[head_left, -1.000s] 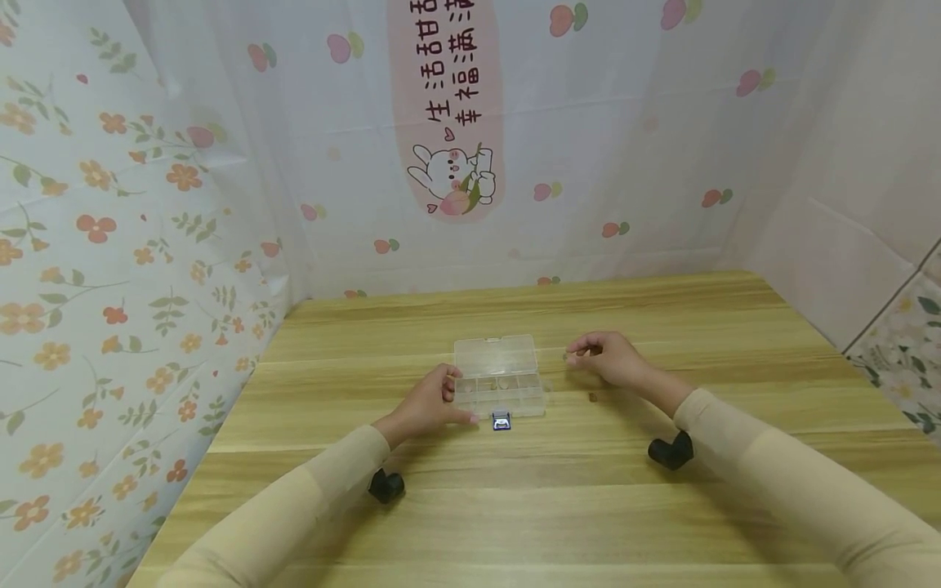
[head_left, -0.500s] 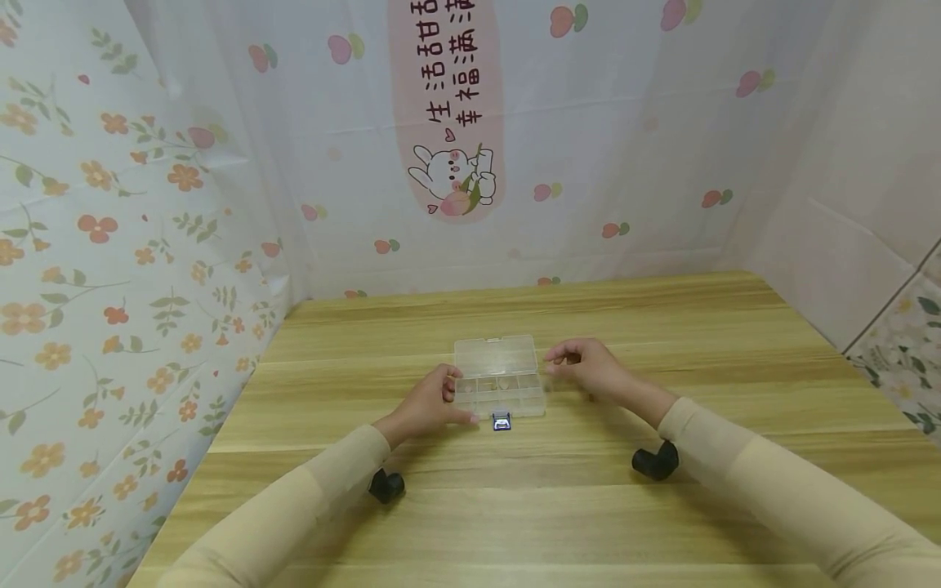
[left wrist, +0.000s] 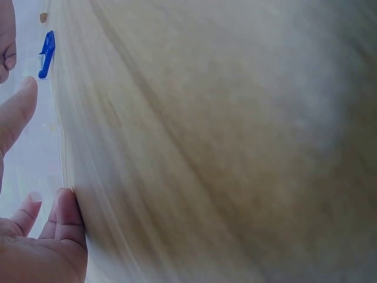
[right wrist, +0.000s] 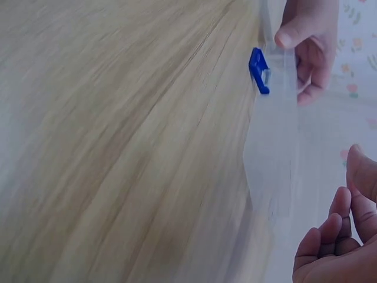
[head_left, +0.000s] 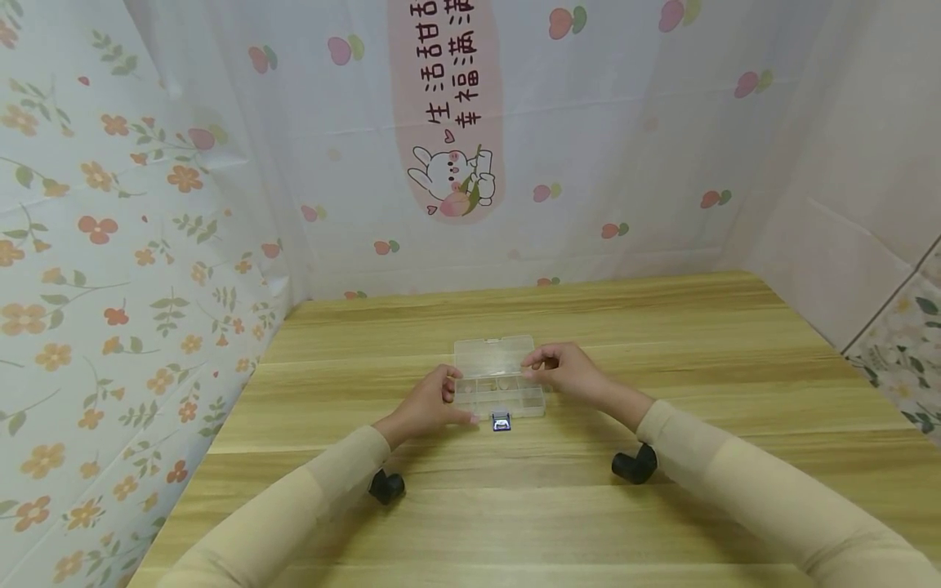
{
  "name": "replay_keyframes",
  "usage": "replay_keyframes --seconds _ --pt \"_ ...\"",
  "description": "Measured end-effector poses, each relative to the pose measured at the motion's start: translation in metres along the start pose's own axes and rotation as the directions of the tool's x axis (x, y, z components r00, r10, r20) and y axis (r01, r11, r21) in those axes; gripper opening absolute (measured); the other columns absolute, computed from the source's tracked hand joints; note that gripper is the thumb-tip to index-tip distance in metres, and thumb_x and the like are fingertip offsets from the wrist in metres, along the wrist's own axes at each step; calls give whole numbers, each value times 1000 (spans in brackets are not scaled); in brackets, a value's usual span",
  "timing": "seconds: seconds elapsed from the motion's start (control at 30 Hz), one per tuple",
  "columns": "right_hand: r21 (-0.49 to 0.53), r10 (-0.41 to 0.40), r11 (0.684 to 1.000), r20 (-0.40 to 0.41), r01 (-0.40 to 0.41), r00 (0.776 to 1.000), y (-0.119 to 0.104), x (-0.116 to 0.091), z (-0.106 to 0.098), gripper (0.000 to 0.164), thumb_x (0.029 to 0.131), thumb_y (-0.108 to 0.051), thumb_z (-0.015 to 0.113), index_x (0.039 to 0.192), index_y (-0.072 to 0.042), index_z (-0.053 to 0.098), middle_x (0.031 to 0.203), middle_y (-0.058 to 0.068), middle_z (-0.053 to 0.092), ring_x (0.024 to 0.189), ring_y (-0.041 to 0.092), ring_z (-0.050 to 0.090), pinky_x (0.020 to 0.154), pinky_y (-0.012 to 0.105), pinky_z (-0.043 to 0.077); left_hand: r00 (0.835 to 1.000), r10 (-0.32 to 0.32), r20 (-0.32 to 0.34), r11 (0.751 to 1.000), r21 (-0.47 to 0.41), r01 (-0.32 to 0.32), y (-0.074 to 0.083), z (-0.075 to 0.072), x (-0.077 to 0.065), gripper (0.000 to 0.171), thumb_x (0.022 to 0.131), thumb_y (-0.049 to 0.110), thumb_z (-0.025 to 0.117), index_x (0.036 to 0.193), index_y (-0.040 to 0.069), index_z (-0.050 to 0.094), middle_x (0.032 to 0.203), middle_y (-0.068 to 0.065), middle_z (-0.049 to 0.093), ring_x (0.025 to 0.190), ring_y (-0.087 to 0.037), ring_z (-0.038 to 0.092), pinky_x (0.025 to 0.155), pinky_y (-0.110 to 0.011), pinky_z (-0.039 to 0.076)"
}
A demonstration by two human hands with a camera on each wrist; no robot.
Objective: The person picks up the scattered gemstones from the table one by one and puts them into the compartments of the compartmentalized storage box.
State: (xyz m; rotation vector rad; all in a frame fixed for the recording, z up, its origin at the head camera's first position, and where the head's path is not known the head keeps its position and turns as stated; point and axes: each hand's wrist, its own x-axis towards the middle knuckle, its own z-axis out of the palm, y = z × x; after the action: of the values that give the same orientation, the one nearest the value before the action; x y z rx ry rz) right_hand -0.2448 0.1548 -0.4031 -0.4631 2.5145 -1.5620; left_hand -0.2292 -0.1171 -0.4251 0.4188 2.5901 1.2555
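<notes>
A clear plastic compartment box [head_left: 496, 402] lies on the table with its lid [head_left: 496, 356] laid open towards the back. At its front edge is a blue latch [head_left: 501, 421]. My left hand [head_left: 432, 400] grips the box's left end, thumb at the front and fingers behind. Above the right part of the back row, my right hand [head_left: 573, 374] has its thumb and index fingertips together. Whatever they pinch is too small to make out now. In the right wrist view the right hand [right wrist: 344, 230] shows its other fingers curled. Small pale pieces [head_left: 503, 384] seem to lie in the back compartments.
A small brown piece [left wrist: 43, 17] shows beyond the latch in the left wrist view. The wooden table [head_left: 470, 506] reaches back to a printed curtain [head_left: 588, 147]. Black wrist mounts [head_left: 634, 464] hang below both forearms.
My right hand has moved left from the table beside the box to over its right back compartments. A tiny piece showed at its fingertips earlier. The left hand and box stay put.
</notes>
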Motion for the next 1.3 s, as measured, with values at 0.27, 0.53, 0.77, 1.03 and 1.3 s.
replay_keyframes --seconds 0.27,0.53,0.77,1.03,1.3 --pt "-21 -22 1000 14 22 1000 -6 2 14 12 86 -8 74 96 -3 71 85 4 58 67 18 42 57 26 36 1000 21 -4 1000 -11 -21 -1 1 0 73 69 21 90 125 2 47 98 -6 45 88 -20 44 78 -34 40" --pt "-20 -26 999 30 27 999 -9 4 28 12 85 -10 75 95 -4 72 83 2 57 68 17 44 58 26 37 1000 22 -11 1000 -6 -22 0 0 -1 73 69 20 90 124 2 47 99 -7 46 88 -20 45 77 -33 40" --pt "-40 -53 998 58 55 997 -13 6 36 11 85 -8 75 95 -4 72 81 1 57 64 15 43 56 25 36 999 30 -12 1000 -1 -30 -2 1 0 73 70 21 90 125 1 46 101 -7 46 89 -20 45 77 -32 41" --pt "-95 -75 992 67 81 995 -15 10 42 12 84 -8 76 95 -5 72 83 1 58 65 16 44 56 26 37 1000 14 -14 1000 1 -14 -1 2 0 74 69 22 90 126 3 47 103 -7 47 90 -21 46 80 -35 41" --pt "-125 -90 987 109 103 990 -17 11 49 15 82 -7 78 95 -4 71 86 0 59 72 16 48 63 28 42 1000 17 -12 1000 -3 -17 -1 1 -1 73 69 22 90 126 4 47 103 -7 48 89 -20 46 78 -34 41"
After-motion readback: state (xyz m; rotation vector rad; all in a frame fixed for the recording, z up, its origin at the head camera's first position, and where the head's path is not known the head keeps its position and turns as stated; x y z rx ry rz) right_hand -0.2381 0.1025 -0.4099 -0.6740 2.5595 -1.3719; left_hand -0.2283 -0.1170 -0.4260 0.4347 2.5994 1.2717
